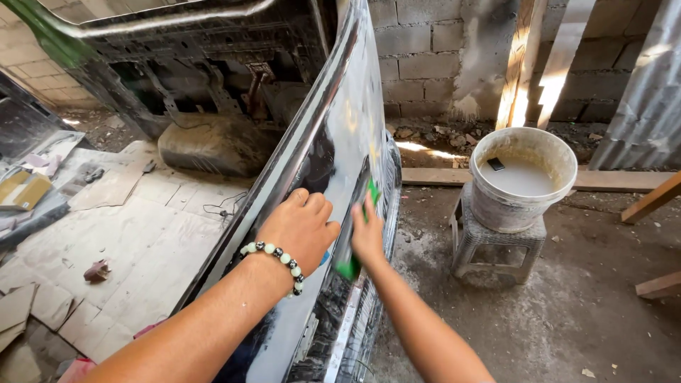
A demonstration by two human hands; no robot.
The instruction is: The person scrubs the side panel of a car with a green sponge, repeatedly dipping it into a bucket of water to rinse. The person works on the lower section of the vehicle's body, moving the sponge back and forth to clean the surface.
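Note:
A shiny dark car door panel stands on edge in front of me, its wet surface reflecting light. My left hand, with a beaded bracelet on the wrist, rests flat on the panel's upper edge. Just right of it, my right hand grips a green pad and presses it against the panel's outer face. A second bit of green shows above the fingers.
A white bucket of cloudy water sits on a small woven stool to the right. Cardboard sheets cover the floor at left. A block wall, wooden planks and corrugated metal stand behind.

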